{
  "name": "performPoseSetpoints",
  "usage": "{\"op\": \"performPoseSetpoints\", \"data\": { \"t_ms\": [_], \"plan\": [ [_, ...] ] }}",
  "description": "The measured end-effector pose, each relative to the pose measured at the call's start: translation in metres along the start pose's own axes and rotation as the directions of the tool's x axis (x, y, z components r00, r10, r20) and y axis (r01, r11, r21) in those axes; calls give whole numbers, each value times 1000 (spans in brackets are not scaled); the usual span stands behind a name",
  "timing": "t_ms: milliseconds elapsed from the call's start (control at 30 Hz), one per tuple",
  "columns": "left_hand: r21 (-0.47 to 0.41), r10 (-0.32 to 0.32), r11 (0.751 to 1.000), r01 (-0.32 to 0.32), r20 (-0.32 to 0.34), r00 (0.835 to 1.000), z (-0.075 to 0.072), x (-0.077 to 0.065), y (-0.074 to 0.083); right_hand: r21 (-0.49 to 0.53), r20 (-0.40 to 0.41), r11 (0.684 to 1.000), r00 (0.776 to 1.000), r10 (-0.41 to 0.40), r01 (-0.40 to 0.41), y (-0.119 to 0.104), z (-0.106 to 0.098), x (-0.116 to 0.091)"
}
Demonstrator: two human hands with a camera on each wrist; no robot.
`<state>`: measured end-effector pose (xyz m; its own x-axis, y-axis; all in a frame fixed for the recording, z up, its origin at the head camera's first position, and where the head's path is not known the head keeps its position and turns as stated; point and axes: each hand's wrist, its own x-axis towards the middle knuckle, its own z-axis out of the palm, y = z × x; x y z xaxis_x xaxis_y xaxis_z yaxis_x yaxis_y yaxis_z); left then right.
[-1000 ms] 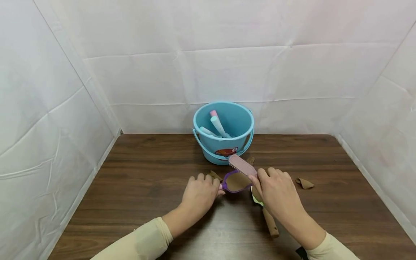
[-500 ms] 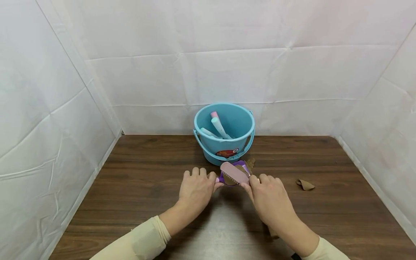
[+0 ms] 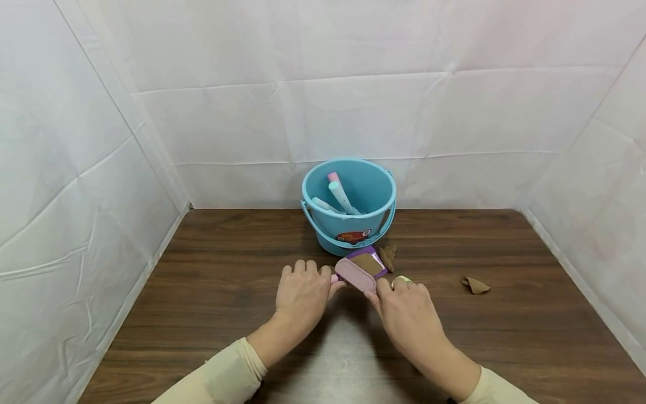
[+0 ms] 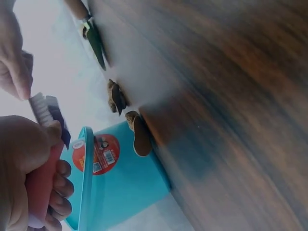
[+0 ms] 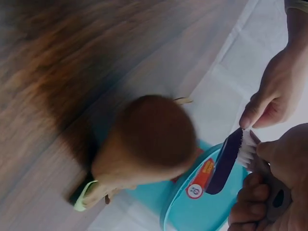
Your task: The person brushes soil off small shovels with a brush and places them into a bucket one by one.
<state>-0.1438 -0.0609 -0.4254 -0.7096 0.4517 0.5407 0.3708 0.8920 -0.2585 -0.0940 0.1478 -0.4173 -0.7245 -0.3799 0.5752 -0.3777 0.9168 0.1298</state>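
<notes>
My left hand (image 3: 304,294) grips the pink handle (image 4: 41,185) of a small shovel-like tool (image 3: 370,261) with a purple edge and a flat brown face. In my right hand (image 3: 409,317) is a pink scrubbing brush (image 3: 355,275). Its white bristles (image 5: 246,150) meet the edge of the purple tool in the right wrist view. Both tools are held in front of the blue bucket (image 3: 348,221). Beneath the right hand lies a green trowel (image 4: 95,43) with a wooden handle (image 5: 149,139), mostly hidden in the head view.
Inside the bucket stand several light-blue and pink handles (image 3: 340,196). A curled brown scrap (image 3: 474,285) lies on the wooden table (image 3: 242,235) at right; a crumpled brown piece (image 3: 387,257) sits beside the bucket. White cloth walls (image 3: 363,112) enclose the table.
The brush has moved left and down across the purple tool, toward its handle. The tool has shifted and turned slightly. The right hand has come closer to the left.
</notes>
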Motion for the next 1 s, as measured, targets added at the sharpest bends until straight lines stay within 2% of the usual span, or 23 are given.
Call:
{"op": "performPoseSetpoints", "data": {
  "t_ms": [333,567,733,1000],
  "plan": [
    [-29,-7,1000,7,4,1000,2,-2,-2,-34,16,999,999,41,-41,6,5,-1],
    [-33,-15,999,13,-58,998,3,-1,-3,-51,45,997,997,56,-54,12,3,-1],
    [-34,-23,999,21,-70,997,0,-1,-3,-43,78,997,994,72,-69,17,-1,-2],
    [-39,-28,999,25,-73,997,-1,-2,-2,-38,35,996,996,79,-78,26,0,-6]
  ]
}}
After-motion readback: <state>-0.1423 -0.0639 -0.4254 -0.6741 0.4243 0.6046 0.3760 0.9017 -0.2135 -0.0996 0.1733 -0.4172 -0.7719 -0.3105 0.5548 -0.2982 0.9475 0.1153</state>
